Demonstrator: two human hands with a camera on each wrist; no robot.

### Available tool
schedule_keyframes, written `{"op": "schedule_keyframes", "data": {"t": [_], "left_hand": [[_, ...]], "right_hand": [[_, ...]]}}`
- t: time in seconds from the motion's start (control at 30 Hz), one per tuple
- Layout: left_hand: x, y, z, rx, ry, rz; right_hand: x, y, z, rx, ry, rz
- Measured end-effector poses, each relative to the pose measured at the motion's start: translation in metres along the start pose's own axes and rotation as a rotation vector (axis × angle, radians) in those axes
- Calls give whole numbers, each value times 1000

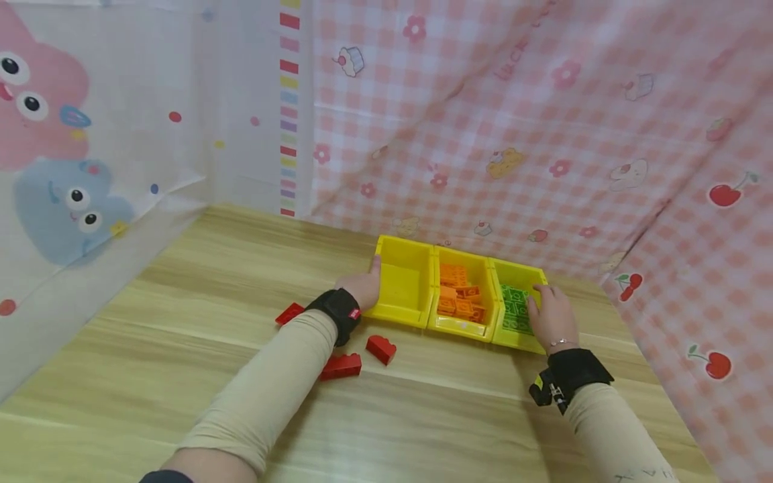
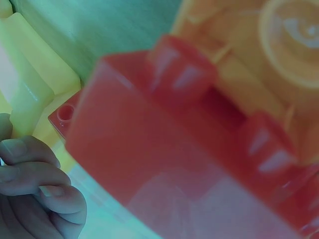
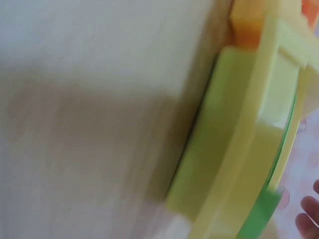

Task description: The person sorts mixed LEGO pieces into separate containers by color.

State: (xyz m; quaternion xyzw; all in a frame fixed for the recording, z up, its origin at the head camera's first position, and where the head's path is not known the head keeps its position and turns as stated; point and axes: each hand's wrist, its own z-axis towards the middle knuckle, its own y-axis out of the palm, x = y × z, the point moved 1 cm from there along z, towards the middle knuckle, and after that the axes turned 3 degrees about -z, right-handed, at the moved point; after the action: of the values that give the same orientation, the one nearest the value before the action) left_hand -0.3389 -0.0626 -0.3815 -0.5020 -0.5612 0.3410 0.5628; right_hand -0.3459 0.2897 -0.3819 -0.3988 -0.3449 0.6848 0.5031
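My left hand (image 1: 362,288) grips the left wall of the row of three yellow plastic bins (image 1: 403,313) & my right hand (image 1: 551,316) lies relaxed over the green bricks (image 1: 512,305) in its right bin, so a crooked shove could tip bricks out or knock the red bricks (image 1: 341,365) just left of the row.
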Motion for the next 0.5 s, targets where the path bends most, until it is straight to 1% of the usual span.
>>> {"op": "schedule_keyframes", "data": {"t": [0.07, 0.13, 0.23, 0.33, 0.37, 0.43, 0.47, 0.5], "left_hand": [[-1, 0, -1, -6, 2, -12], [-4, 0, -2, -8, -2, -13], [-7, 0, -2, -1, -8, -9], [-9, 1, -2, 11, -25, -30], [-8, 2, -1, 7, -31, -38], [-8, 2, 2, -1, -43, -44], [-8, 2, 4, -8, -41, -44], [-8, 2, 6, -32, -38, -48]], "right_hand": [[9, 0, -4, -13, 18, -19], [15, 1, -6, -43, 42, -65], [21, 5, -4, -161, 80, -87], [23, 8, -3, -308, 119, -86], [23, 8, -3, -343, 132, -81], [23, 6, -4, -388, 154, -82], [23, 5, -4, -400, 197, -58], [24, 4, -5, -407, 208, -53]]}}
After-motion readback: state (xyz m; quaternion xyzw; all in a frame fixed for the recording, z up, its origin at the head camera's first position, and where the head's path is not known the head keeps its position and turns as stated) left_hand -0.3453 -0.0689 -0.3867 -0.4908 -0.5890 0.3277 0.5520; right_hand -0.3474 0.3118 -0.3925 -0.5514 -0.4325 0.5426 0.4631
